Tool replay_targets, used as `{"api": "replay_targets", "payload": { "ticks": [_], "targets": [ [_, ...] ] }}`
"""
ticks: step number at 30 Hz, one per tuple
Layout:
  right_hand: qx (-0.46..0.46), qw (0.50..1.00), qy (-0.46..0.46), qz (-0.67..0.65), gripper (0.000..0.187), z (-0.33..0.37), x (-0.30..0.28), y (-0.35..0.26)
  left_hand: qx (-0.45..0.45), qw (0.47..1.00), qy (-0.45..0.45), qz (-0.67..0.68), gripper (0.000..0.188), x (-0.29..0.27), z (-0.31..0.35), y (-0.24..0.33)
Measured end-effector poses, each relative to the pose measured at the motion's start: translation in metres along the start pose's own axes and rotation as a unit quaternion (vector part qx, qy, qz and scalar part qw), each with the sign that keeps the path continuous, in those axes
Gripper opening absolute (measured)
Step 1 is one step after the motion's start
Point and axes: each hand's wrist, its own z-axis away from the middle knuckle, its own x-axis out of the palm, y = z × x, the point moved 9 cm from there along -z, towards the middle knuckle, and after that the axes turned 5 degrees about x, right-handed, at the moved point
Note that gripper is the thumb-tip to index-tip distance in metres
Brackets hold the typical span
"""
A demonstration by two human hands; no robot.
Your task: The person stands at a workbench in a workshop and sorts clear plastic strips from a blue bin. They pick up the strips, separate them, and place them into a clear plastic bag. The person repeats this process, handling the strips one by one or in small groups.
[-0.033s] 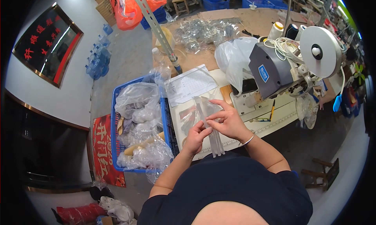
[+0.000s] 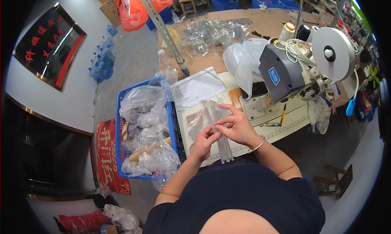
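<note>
Just two hands (image 2: 203, 145) (image 2: 238, 128) — on one strip bundle (image 2: 225, 149)

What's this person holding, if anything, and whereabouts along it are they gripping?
A bundle of clear, plastic-looking strips. The left hand and right hand hold it close together around mid-length, with both ends sticking out.

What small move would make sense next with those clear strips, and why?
Perhaps the right hand should ease one strip aside while the left hand steadies the rest: the clear strips lie close side by side, and the fingers of both hands meet around their middle.
</note>
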Motion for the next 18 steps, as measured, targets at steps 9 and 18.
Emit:
{"api": "replay_targets", "payload": {
  "ticks": [9,18],
  "targets": [
    [-0.044,0.994,0.060,0.079,0.008,0.008,0.002,-0.006,0.043,0.998,0.008,-0.050,0.038,0.000,0.001,0.001],
    [-0.013,0.990,0.129,0.062,0.005,0.008,-0.007,0.010,0.003,1.000,0.007,0.004,0.049,0.003,0.002,-0.003]
  ]
}}
